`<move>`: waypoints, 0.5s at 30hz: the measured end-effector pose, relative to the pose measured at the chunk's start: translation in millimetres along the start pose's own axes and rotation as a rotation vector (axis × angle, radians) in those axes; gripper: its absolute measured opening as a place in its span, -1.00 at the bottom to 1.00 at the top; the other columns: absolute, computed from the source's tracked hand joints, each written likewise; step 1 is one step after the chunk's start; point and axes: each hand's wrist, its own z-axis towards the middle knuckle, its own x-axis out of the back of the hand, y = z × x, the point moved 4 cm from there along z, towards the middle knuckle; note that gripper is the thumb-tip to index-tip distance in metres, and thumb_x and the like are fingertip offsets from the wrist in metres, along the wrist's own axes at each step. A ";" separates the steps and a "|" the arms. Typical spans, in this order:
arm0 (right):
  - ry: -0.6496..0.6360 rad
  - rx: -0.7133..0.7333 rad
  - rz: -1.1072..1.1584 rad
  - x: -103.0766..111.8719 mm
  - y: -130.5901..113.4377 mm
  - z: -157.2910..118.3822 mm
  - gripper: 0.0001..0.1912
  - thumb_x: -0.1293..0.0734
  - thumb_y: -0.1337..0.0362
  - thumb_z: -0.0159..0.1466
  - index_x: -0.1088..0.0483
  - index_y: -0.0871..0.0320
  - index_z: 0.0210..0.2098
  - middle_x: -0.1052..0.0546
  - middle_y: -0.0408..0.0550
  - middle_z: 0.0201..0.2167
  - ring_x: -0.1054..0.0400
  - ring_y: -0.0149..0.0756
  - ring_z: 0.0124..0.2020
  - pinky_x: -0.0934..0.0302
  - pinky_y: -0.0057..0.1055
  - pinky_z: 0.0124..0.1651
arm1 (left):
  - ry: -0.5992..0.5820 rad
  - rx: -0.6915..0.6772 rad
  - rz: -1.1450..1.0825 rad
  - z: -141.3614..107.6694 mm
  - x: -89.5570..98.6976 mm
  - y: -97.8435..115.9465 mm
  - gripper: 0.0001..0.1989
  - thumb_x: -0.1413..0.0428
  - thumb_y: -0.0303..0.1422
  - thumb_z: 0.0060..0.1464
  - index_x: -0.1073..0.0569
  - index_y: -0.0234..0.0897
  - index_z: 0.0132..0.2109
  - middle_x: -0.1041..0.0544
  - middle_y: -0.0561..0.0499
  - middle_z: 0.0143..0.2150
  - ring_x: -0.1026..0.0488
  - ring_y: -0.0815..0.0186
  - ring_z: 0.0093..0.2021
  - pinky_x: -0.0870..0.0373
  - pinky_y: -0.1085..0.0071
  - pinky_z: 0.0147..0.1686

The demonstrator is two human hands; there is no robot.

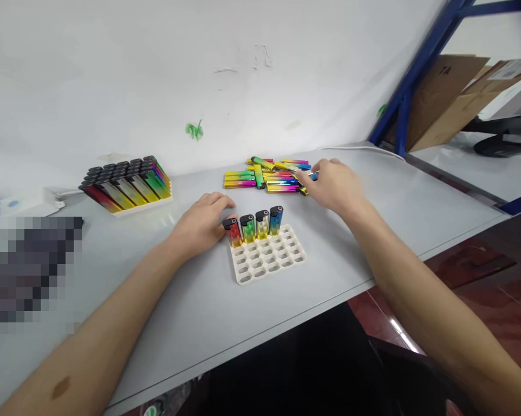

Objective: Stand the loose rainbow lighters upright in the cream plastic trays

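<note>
At the far left, a white box is set against the wall, apart from the handled things. Next to it, a full tray is packed with rows of black-topped lighters, which are leaned slightly; by their close spacing, each seems to be propped by its neighbours.

Nearer the middle, the left hand is laid on the table at the back left corner of a white tray. Its finger and thumb are parted beside the red lighter, and nothing is seen to be held between them; it is presumably placed there so that the tray or the end lighter can be steadied. Whether either is actually touched cannot be told.

The red, green, clear-and-yellow and blue lighters are stood in the back row, heads up, held upright by the slots. The front rows are left unfilled, so the slots there are unobstructed.

Behind the tray, a loose pile of lighters is spread flat, within easy reach. At its right end, the right hand is lowered with bent fingers among the lighters; through blur, whether one is gripped cannot be told.
</note>
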 end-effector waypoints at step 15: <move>-0.214 -0.083 -0.070 -15.6 19.5 4.4 -0.41 -0.27 -0.19 0.21 -0.34 0.20 -0.05 -0.51 0.24 -0.07 -0.38 0.15 0.00 -0.27 -0.03 -0.04 | -0.022 0.033 -0.005 0.3 3.1 3.7 -0.65 -0.01 -0.32 0.10 -0.41 -0.25 0.04 -0.45 -0.17 0.16 -0.32 0.00 0.21 -0.31 0.06 0.20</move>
